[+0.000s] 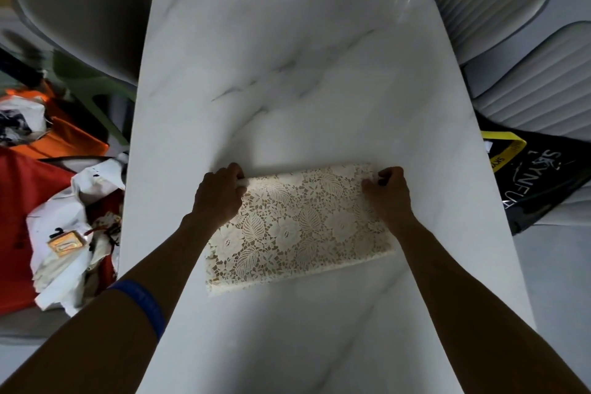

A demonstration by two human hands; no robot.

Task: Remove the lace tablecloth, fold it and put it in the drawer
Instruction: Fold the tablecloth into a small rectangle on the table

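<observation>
Lace tablecloth [297, 227]: cream, floral openwork, folded into a flat oblong several layers thick. It lies on the near half of the bench [287, 57], slightly askew, its left end nearer the viewer than its right.

Bench: long, white marble-look top with grey veining, otherwise bare (some glare at the far end).

Left hand [219, 193]: on the far left corner of the tablecloth, fingers [238, 169] curled shut around the cloth's edge, a bit of white fabric showing between them. A blue wristband [144, 305] sits on this forearm.

Right hand [388, 192]: on the far right corner, fingers closed in a pinch on the cloth's edge. Both forearms reach in over the near edge of the bench and cross the ends of the cloth.

Surroundings, left of the bench: grey chair back [80, 3], orange and red bags [64, 134], crumpled white paper [64, 233] with a small gold tag [65, 243] on it.

Surroundings, right of the bench: two pale ribbed chairs [527, 83]; a black bag [540, 182] with a yellow strap and partly readable white lettering.
</observation>
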